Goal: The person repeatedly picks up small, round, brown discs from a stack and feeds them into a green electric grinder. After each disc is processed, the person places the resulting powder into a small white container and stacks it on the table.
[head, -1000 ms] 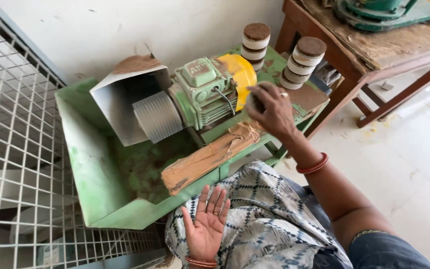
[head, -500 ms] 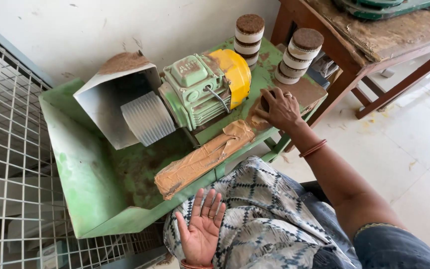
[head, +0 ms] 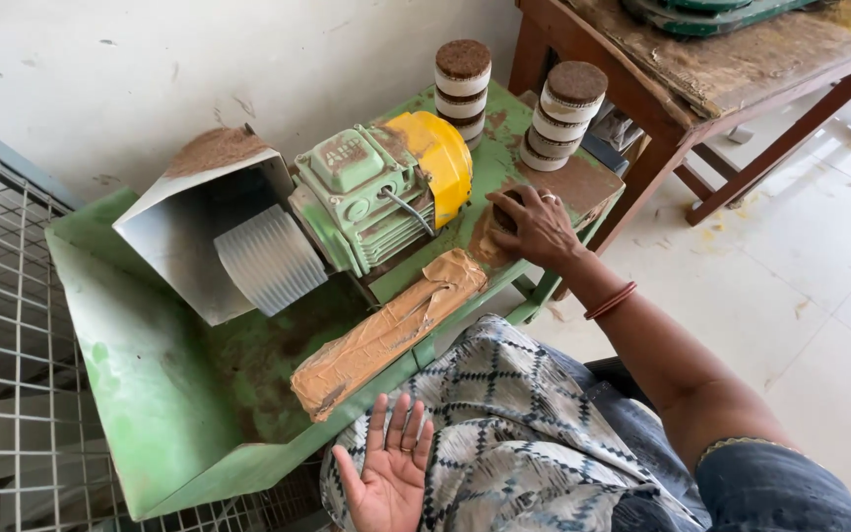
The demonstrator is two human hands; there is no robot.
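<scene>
Right hand [head: 536, 225] lies palm down on the green machine bench [head: 490, 167], fingers curled over a dark round disc [head: 504, 219] that rests on a brown dusty patch of the deck. The grip looks closed on the disc, which shows only as a dark edge under the fingers. A red bangle [head: 611, 300] sits on that wrist. A second ago this hand was up against the yellow motor cover [head: 440, 158]; half a second ago it had already come down to the deck, and it stays there now, just right of the cover and apart from it.

Left hand [head: 388, 471] rests palm up on a patterned blue-and-white cloth [head: 524, 433] across the lap, fingers spread, holding nothing. Its pose matches both earlier frames.

Beside the right hand, toward the person, a long block wrapped in brown tape [head: 386, 330] lies along the bench's front edge. Beyond the hand, two stacks of cork-topped white rings [head: 463, 77] stand at the back of the deck. The green motor [head: 361, 197] joins a ribbed grey cylinder [head: 268, 258] under a sheet-metal hood [head: 199, 212]. A white wire grid [head: 2, 325] stands at far left and a wooden table [head: 701, 79] at upper right.
</scene>
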